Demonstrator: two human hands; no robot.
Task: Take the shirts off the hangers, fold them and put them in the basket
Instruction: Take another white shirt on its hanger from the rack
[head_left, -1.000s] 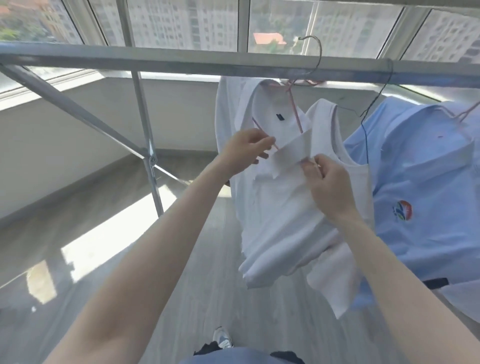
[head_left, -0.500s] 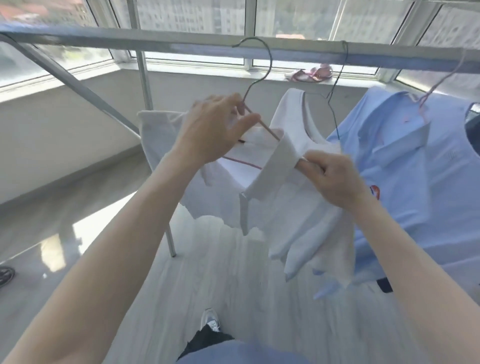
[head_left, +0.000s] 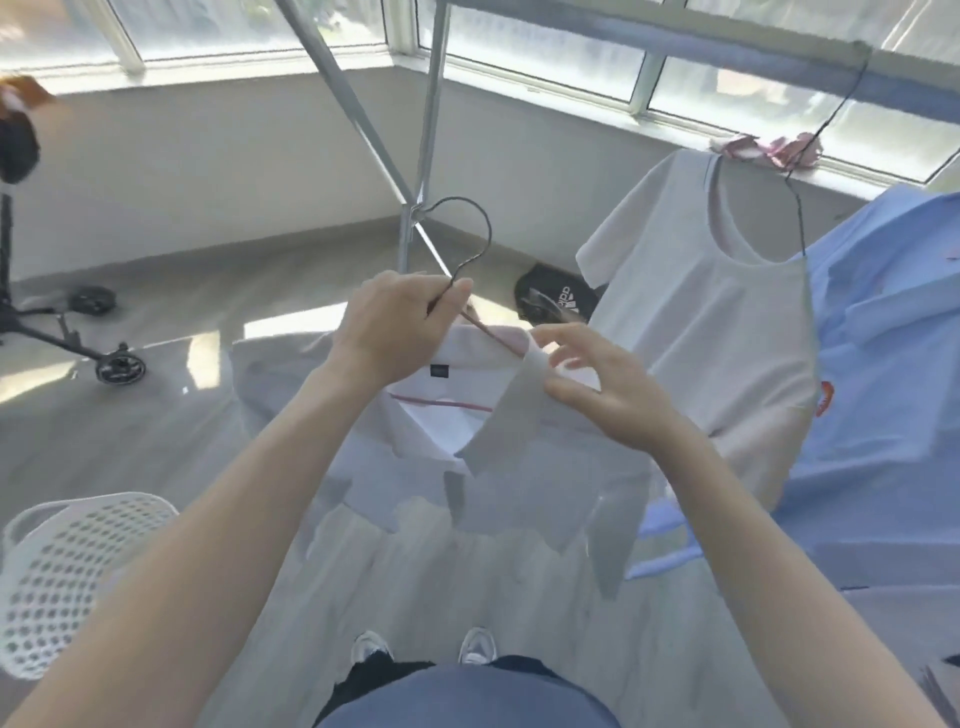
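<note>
Fingers (head_left: 453, 301) of the left hand (head_left: 395, 327) are curled tight round the neck of a wire hanger (head_left: 470, 236), just under its hook, which stands free of the rail (head_left: 675, 39). The right hand (head_left: 605, 387) is beside it, fingers (head_left: 558, 335) spread and fairly straight over the raised collar flap of a white collared shirt (head_left: 415, 467), thumb lying against the flap; blur hides whether it pinches the cloth or only touches it. The collared shirt is on the hanger, its open neck directly below both hands and its body hanging down in front of the person toward the shoes (head_left: 475, 644). To the right, a white T-shirt (head_left: 717, 332) hangs from the rail on a black hanger (head_left: 800, 208), and a blue shirt (head_left: 883, 405) hangs just beyond it. A white perforated basket (head_left: 78, 566) sits on the floor at lower left, well apart from the hands. A black cap (head_left: 558, 301) lies on the floor behind the hands, and a wheeled stand (head_left: 104, 358) is at far left.
</note>
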